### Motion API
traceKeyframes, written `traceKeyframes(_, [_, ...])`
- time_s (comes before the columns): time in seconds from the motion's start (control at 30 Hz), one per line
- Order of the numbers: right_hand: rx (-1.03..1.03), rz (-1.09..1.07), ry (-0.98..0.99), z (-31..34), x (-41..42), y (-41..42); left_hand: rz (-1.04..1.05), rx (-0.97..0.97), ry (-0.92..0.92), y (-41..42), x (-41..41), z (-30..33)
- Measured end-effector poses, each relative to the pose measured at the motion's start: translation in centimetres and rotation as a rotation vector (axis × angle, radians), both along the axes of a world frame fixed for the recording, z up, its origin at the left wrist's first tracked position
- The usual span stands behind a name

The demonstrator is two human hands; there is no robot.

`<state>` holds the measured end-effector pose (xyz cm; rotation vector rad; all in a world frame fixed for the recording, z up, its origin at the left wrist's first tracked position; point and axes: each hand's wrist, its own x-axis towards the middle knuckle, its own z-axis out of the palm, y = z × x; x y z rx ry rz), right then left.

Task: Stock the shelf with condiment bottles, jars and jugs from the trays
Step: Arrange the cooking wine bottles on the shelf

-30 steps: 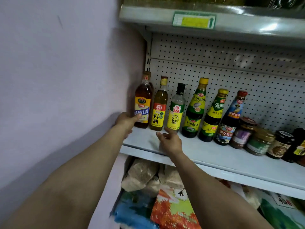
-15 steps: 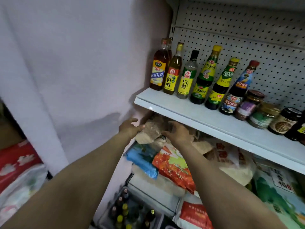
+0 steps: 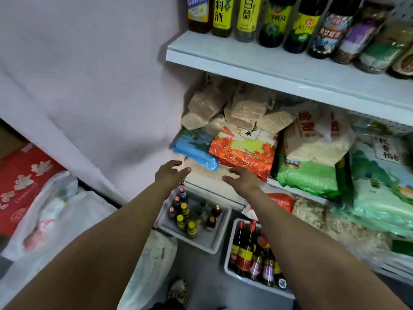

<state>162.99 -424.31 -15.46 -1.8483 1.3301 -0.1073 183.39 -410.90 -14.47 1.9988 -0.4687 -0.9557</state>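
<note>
both hands, left and right, spread loose and empty above two grey plastic trays of glass bottles; shelf bottles cut off.

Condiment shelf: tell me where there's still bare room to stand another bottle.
The condiment shelf has a bare strip along its front edge, in front of the bottle row, plus the left front corner by the wall. The back is crowded; bottles and jars stand side by side. Both hands, left hand and right hand, are empty.
</note>
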Motion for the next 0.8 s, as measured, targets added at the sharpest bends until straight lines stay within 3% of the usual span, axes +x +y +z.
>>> traceKeyframes(0.27, [0.177,-0.219,0.056,-9.9,-2.1,1.6,-0.249,0.154,0.024,-1.2,-0.3,-9.7])
traceKeyframes(0.57, [0.287,-0.296,0.089,-29.0,-3.9,2.0,-0.268,0.246,0.196,0.4,-3.3,-31.9])
traceKeyframes(0.8, [0.302,-0.394,-0.105,-44.4,-3.9,0.0,-0.291,0.190,0.242,-0.7,-6.0,-47.2])
